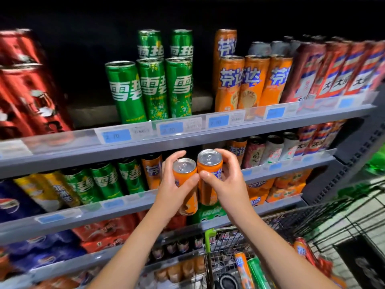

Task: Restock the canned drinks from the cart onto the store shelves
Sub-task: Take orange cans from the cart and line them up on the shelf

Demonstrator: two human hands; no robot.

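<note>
From the head camera, the left hand [176, 184] grips one slim orange can [186, 185] and the right hand [226, 180] grips a second orange can [209, 176]. Both cans stand upright, silver tops with pull tabs showing, and are held side by side, touching, in front of the second shelf [145, 202], level with its row of cans. The right-hand can shows part of a blue-and-white Chinese logo.

On the top shelf [187, 140], green cans [150, 88] printed 雪碧 stand near the middle, two more stacked behind them. Just to their right are orange cans [252, 82] printed 芬达, then red-white-blue cans [337, 74] toward the right end with 大 legible. Blurred red cans [27, 90] fill the left end. Blue price tags [116, 136] along the front edge read about 2.70.

The second shelf carries blue Pepsi cans [12, 203] at its left end, yellow cans, green 雪碧 cans [104, 182] and an orange 芬达 can [152, 172] beside the left hand.

At the bottom right, the wire cart [229, 243] with a green handle corner holds an orange can [244, 270] and a green can [259, 274] lying side by side, with more red and orange cans along its right side.
</note>
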